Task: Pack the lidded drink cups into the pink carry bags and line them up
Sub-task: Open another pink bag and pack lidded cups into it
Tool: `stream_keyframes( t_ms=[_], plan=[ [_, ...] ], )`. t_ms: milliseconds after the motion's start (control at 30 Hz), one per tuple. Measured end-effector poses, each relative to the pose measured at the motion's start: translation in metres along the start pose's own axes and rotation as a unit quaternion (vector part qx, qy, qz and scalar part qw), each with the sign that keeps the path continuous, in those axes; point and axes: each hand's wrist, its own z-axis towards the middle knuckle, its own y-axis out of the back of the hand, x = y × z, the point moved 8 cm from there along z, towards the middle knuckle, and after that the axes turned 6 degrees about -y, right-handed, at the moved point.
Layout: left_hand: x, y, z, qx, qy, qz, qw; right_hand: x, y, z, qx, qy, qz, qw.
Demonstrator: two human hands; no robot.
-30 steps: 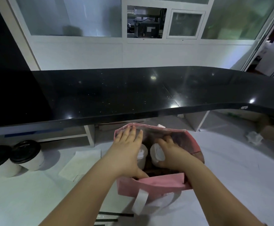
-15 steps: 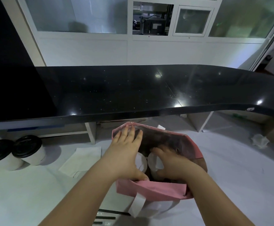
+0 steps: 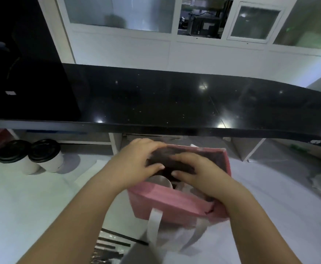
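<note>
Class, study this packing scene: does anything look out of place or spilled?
A crumpled wrapper lies loose on the white table at far right, apart from the pink bag, like litter. No spill shows.

no legible text, labels, numbers or signs anywhere
</note>
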Motion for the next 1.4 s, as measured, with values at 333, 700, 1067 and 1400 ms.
stream_keyframes(
  t_ms=[333,700,1067,1400],
  plan=[
    [0.136,0.084,-0.069,-0.124,0.128,0.12,0.977,0.143,-0.029,0.059,-0.117,0.062,-0.099,0.986],
    [0.295,-0.003,-0.147,0.062,0.209,0.067,0.974,0.094,-0.258,0.152,-0.018,-0.145,-0.1,0.984],
    [0.322,-0.039,-0.172,0.123,0.19,0.019,0.974,0.054,-0.292,0.152,-0.09,-0.16,-0.14,0.973],
    [0.307,-0.011,-0.162,0.064,0.169,-0.019,0.983,0.061,-0.252,0.146,-0.207,-0.168,-0.015,0.964]
  ],
)
